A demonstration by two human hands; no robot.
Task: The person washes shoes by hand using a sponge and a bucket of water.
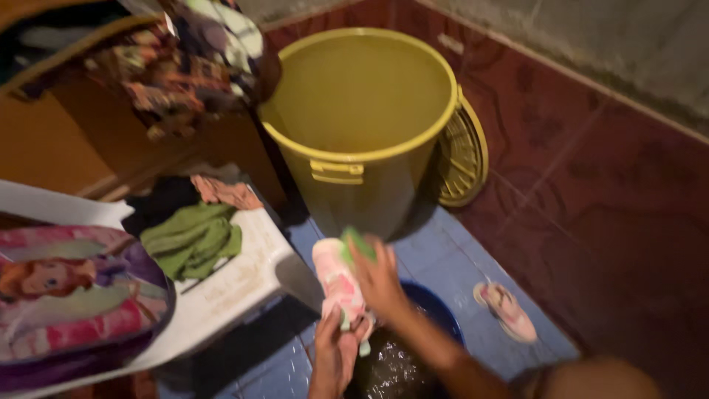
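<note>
1. Holding a small pink child's shoe (338, 284) between both hands over a dark blue round basin of soapy water (436, 307). The left hand (334, 355) is closed around the shoe's lower end, fingers wrapped from beneath.
2. The right hand (378, 279) is curled over the shoe's upper side, pressing a green scrubbing piece (357, 242) against it; the frame is blurred, so how tightly the fingers close is hard to judge.
3. Directly below the grip: the basin, with foam on the water.
4. Right of the grip, well apart: a second pink shoe (507, 310) lying on the blue floor tiles (450, 255).
5. Beyond the grip: a tall yellow plastic bucket (362, 118), upright, with a yellow round lid (461, 159) leaning on edge against its right side.
6. Left of the grip: a white plastic board (240, 277) bearing a bundle of green cloth (193, 240) and a pinkish rag (225, 192).
7. Farther left: a pink and purple bag with a cartoon picture (70, 295), resting on the same white surface.
</note>
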